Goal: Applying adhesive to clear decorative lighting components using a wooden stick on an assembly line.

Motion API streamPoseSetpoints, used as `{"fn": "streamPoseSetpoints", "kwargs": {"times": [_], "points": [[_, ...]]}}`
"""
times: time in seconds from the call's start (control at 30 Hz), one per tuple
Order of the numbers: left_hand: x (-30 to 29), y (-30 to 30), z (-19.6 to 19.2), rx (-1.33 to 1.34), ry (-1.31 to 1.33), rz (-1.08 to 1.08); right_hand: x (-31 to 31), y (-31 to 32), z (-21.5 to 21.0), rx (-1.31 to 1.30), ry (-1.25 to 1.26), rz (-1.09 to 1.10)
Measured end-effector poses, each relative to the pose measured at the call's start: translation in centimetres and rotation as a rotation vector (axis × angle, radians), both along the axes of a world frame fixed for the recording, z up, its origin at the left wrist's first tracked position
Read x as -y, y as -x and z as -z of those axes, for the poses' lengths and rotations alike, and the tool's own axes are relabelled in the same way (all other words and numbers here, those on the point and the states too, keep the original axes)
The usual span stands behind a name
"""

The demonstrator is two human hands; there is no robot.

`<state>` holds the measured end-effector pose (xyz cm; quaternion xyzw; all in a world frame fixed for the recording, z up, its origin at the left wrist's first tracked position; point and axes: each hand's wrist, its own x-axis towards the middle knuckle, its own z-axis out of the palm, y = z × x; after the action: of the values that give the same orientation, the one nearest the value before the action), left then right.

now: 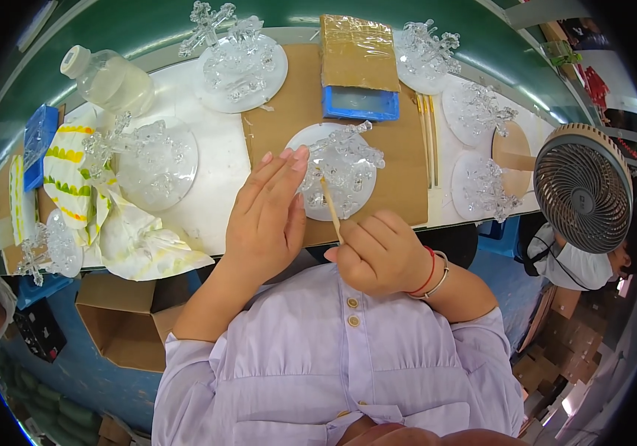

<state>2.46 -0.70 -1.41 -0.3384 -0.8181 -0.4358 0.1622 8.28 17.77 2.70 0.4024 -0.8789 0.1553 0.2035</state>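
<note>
Right hand (pixel 382 256) pinches thin wooden stick (pixel 330 209), tip at clear glass ornament (pixel 339 169) on cardboard. Left hand (pixel 266 215) open, fingers steadying its rim. Risk: hard poke snaps a delicate glass branch.

Small craft workshop or assembly bench, not a home. White worktable (pixel 218 186) with a brown cardboard mat (pixel 400 178), many identical clear glass ornaments on round discs (pixel 240 63) laid out in a row, spare wooden sticks (pixel 428 134), a plastic bottle of liquid (pixel 110 80), a desk fan (pixel 582 186), open cartons (pixel 121 323) under the bench, more stacked boxes (pixel 556 372) at right, another masked person nearby.
</note>
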Motion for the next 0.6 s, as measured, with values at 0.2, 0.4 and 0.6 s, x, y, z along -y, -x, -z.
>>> {"fn": "streamPoseSetpoints", "kwargs": {"times": [0.2, 0.4, 0.6], "points": [[0.0, 0.0, 0.2, -0.005, -0.001, 0.004, 0.0, -0.3, -1.9, 0.137, 0.025, 0.041], [0.0, 0.0, 0.4, -0.001, -0.02, 0.0, -1.1, -0.2, -1.6, 0.148, 0.126, 0.063], [-0.1, 0.0, 0.3, -0.007, -0.015, 0.002, -0.4, -0.5, -0.6, 0.038, 0.058, -0.045]]}}
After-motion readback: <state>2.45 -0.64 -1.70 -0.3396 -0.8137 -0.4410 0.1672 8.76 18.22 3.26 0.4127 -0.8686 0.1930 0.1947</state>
